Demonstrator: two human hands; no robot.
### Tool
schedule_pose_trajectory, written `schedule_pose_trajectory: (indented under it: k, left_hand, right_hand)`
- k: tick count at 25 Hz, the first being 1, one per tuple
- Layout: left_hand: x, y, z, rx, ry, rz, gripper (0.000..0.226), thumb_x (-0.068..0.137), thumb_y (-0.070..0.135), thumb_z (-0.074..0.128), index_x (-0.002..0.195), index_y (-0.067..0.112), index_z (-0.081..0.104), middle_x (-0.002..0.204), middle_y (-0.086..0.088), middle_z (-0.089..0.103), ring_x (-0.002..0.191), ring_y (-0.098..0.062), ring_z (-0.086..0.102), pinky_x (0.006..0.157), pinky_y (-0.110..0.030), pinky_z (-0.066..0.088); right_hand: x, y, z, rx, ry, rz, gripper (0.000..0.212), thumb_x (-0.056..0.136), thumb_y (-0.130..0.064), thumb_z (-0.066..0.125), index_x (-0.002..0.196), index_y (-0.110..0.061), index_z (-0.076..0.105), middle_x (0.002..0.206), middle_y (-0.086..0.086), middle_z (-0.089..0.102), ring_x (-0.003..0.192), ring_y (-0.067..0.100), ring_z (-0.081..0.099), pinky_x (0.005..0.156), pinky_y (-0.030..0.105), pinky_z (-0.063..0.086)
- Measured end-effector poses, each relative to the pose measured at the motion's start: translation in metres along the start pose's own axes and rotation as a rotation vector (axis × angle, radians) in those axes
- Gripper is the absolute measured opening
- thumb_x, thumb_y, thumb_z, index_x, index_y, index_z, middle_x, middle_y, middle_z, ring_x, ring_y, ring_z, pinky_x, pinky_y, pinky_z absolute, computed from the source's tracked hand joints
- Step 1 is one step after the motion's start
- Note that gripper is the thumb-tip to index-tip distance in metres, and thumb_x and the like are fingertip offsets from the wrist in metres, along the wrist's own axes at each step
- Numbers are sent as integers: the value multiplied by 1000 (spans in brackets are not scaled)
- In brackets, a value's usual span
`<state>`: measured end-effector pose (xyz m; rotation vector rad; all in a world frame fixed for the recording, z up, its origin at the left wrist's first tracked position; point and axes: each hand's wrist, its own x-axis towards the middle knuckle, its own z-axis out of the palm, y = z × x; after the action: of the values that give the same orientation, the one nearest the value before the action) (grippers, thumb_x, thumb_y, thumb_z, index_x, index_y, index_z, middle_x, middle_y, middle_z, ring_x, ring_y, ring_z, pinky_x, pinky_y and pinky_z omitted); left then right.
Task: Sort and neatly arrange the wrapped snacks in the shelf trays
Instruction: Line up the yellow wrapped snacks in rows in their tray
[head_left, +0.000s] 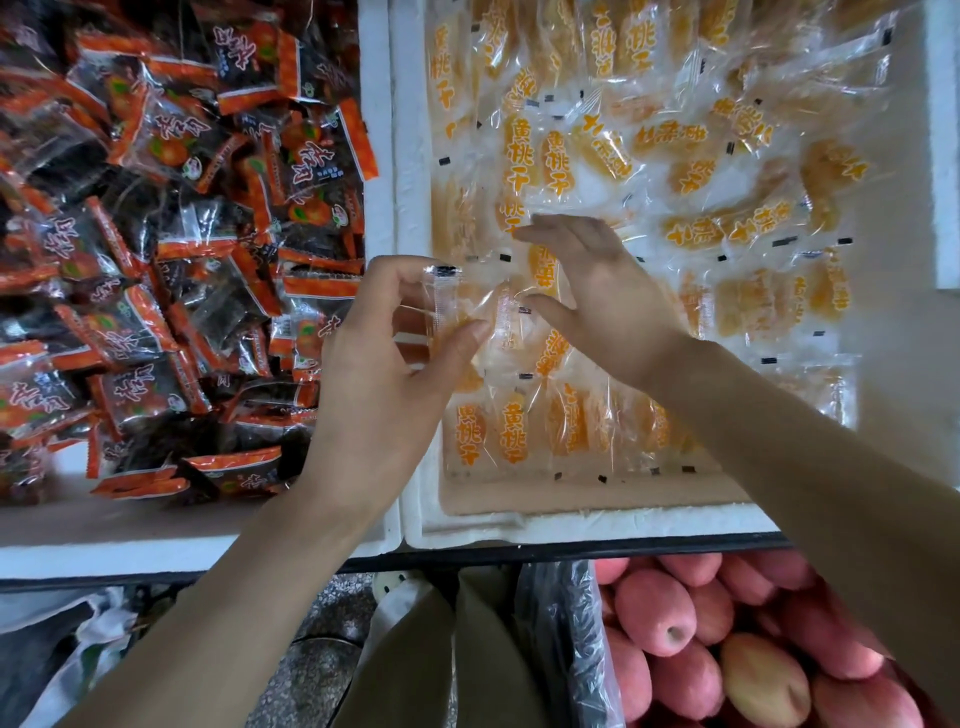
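Observation:
My left hand pinches a clear-wrapped yellow peach snack between thumb and fingers, above the left edge of the right white foam tray. My right hand hovers over that tray with fingers straight and spread, its thumb close to the same wrapper. The tray holds several clear packets with orange lettering; a tidy row lies along its near side. The left foam tray is heaped with black-and-orange wrapped snacks.
A foam wall divides the two trays. The right tray's far right side shows bare foam. Below the shelf edge lies a bin of red apples, with plastic bags and a grey floor.

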<state>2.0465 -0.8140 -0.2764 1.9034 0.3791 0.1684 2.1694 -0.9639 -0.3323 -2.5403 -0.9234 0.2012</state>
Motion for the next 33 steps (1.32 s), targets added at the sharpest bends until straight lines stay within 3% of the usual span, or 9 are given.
schedule_pose_trajectory:
  k: [4,8,11,14,17,24,29,31,33]
  left_hand:
    - [0,5,7,9,-15,-3,26,83,19,69,91,33,47,81,8,61,72,-4,63,63,-19,52]
    - [6,7,13,29,-12,16,27,83,20,69,91,34,47,75,17,59,71,0,60,64,-14,48]
    - [8,6,17,49,-9,19,26,84,19,69,93,30,47,76,12,56,69,1,58,61,-11,44]
    - [8,4,22,76,-24,2,22,86,20,66,101,20,50,77,8,56,68,1,60,57,-8,42]
    - [15,1,30,89,-48,-41,27,90,21,61,114,15,50,90,3,61,77,-6,63,65,-15,49]
    - [31,-5,60,176,-107,-82,29,94,22,57,121,22,45,87,12,52,76,-1,52,65,-2,39]
    - [39,-14,60,240,-37,-110,31,92,22,59,120,15,48,87,7,57,76,-6,54,65,-9,37]
    - [41,-16,61,328,-76,-165,20,93,22,56,110,12,51,91,2,59,81,-11,55,63,-13,36]
    - [40,-14,65,299,-119,-254,6,96,20,49,94,14,49,80,5,55,72,-2,55,57,-10,36]
  right_hand:
    - [7,8,2,-79,-91,109,70,84,-30,68,142,-17,31,148,7,29,134,25,30,106,29,25]
    - [18,4,0,-38,-60,154,82,75,-26,76,141,-13,28,136,9,36,124,28,39,102,29,30]
    - [22,-2,1,139,-52,196,89,74,-19,78,144,-14,23,135,11,32,118,25,45,94,24,34]
    - [10,-5,-4,120,60,259,72,80,-19,73,139,-17,33,134,7,34,117,22,46,90,22,36]
    - [-21,4,-9,-71,-14,243,50,87,-21,64,133,-22,43,132,3,42,122,23,41,98,33,36]
    - [-28,22,2,68,26,356,49,88,-19,59,132,-15,38,122,10,53,102,32,57,88,42,46]
    - [-30,18,-12,348,284,472,41,85,-15,59,122,-12,42,114,6,52,89,18,56,71,18,38]
    - [-41,13,-18,450,318,507,41,85,-15,61,122,-12,42,115,3,51,90,15,56,64,9,37]
    - [-51,3,-23,595,297,533,41,86,-15,63,120,-15,41,110,-5,52,81,2,58,62,9,42]
